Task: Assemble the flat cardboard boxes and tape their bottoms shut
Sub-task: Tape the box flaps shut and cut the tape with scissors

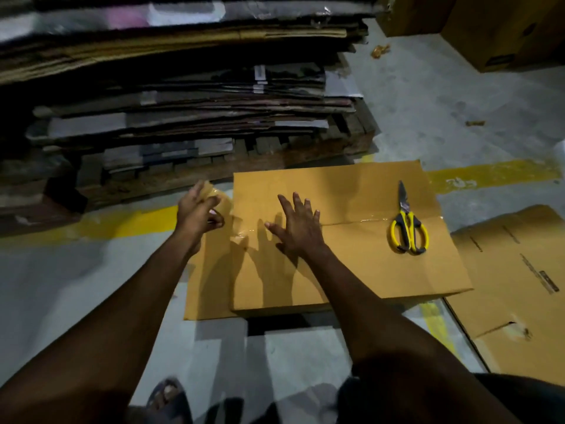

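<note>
An assembled brown cardboard box (367,270) stands on the floor with its bottom flaps facing up. Clear tape (360,221) runs along the centre seam. My right hand (298,226) lies flat with spread fingers on the taped seam near the box's left end. My left hand (198,211) is just off the box's left edge and grips a roll of clear tape (215,198), with a strip stretching from it to the box. Yellow-handled scissors (408,224) lie on the box at the right, across the seam.
A tall stack of flat cardboard (183,102) on a wooden pallet (275,160) stands right behind the box. Another flat box (519,286) lies on the floor to the right. Assembled boxes (504,29) stand at the far right. My sandalled foot (168,399) shows below.
</note>
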Demonstrator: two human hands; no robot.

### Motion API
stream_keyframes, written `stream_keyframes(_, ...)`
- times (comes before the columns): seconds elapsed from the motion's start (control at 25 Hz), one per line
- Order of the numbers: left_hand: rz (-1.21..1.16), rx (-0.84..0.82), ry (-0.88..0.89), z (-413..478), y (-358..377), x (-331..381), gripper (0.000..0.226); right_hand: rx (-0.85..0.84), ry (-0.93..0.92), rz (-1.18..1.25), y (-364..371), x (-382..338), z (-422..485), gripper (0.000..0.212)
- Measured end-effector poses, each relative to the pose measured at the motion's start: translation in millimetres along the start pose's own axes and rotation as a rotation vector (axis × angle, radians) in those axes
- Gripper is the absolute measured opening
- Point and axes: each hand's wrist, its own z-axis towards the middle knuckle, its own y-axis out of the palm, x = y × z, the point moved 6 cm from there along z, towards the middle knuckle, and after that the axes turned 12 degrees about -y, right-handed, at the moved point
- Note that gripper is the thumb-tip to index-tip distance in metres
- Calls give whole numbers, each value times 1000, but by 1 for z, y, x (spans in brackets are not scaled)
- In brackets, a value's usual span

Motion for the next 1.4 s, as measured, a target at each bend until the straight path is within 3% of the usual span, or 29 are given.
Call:
stream_keyframes(0.12, -81, -144, 109, -64, -1, 45, 32, 100, 18, 412, -46, -52, 5, 66)
stream_keyframes(0.2, -132, -239, 154, -104, -6, 60, 23, 136, 59, 911, -75, -86, -3, 56)
stream_keyframes(0.28, -179, -318, 191, -139, -15, 73, 23, 34, 10, 1342, -93, -118, -15, 45)
stream_keyframes(0.32, -203, -366, 200, -150, -22, 78, 23, -29, -47, 1383, -102, -133, -21, 43)
stream_keyframes(0.4, -184, -464, 201, -163, -34, 87, 26, -32, -154, 1238, -113, -149, -24, 37)
stream_keyframes(0.48, -72, -495, 151, -161, -46, 83, 26, 147, -182, 1027, -123, -151, -21, 21)
stream_keyframes(0.6, 173, -445, -55, -140, -58, 51, 21, 373, -336, 620, -134, -152, -14, 36)
stream_keyframes(0.68, 433, -397, -109, -127, -64, 39, 8, 407, -538, 298, -124, -161, -10, 39)
stream_keyframes(0.8, 680, -350, -60, -96, -63, 40, 14, 324, -636, 42, -96, -165, 2, 39)
stream_keyframes(0.96, 745, -322, -24, -54, -57, 37, 20, 282, -556, 41, -78, -148, 17, 42)
stream_keyframes(1.08, 550, -359, -47, -19, -49, 40, 23, 318, -456, 87, -67, -126, 30, 44)
stream_keyframes(1.2, 449, -442, -57, 17, -34, 43, 10, 368, -379, 141, -51, -103, 45, 48)
stream_keyframes(1.32, 463, -337, -47, 60, -18, 57, 23, 417, -272, 258, -39, -84, 63, 54)
stream_keyframes(1.4, 516, -262, -32, 92, -4, 70, 16, 417, -197, 398, -32, -72, 74, 65)
